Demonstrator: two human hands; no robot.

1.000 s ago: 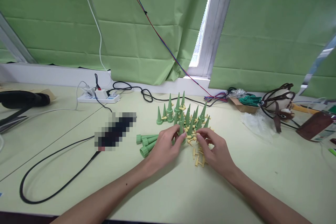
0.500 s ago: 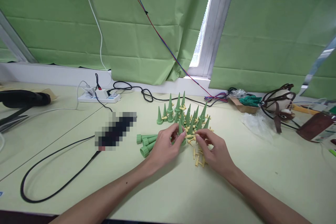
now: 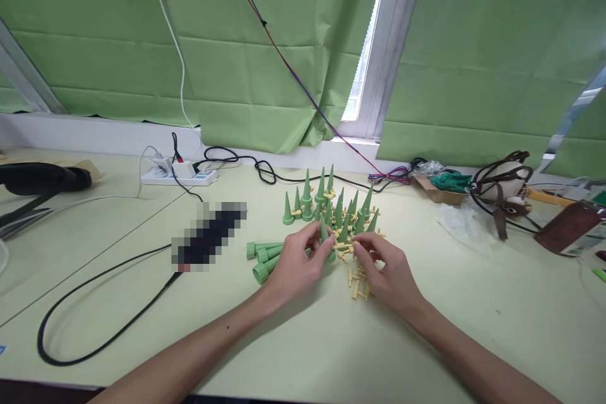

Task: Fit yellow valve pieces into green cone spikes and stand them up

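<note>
My left hand (image 3: pixel 300 262) is closed around a green plant-watering spike (image 3: pixel 324 228), its pointed end sticking up past the fingers. Opposite it, my right hand (image 3: pixel 392 273) pinches a small yellow valve (image 3: pixel 347 252) between thumb and fingertips, close to the spike; whether the two touch I cannot tell. Behind both hands stand several green spikes (image 3: pixel 339 207), many with yellow valves at their bases. Several more green spikes (image 3: pixel 269 252) lie on their sides by my left wrist, partly covered by it. Loose yellow valves (image 3: pixel 355 291) lie beside my right palm.
On the left a blurred dark object (image 3: pixel 211 237) lies with a looping black cable (image 3: pixel 66 363). A power strip (image 3: pixel 203 177) sits near the wall. To the right are clear plastic wrap (image 3: pixel 461 227), a small open box (image 3: pixel 440 196), a plush toy (image 3: pixel 504 186) and a reddish-brown bottle (image 3: pixel 570 227).
The spike in my left hand has tilted slightly, its tip shifting a little to the left. My right hand stays almost in place with the yellow valve.
</note>
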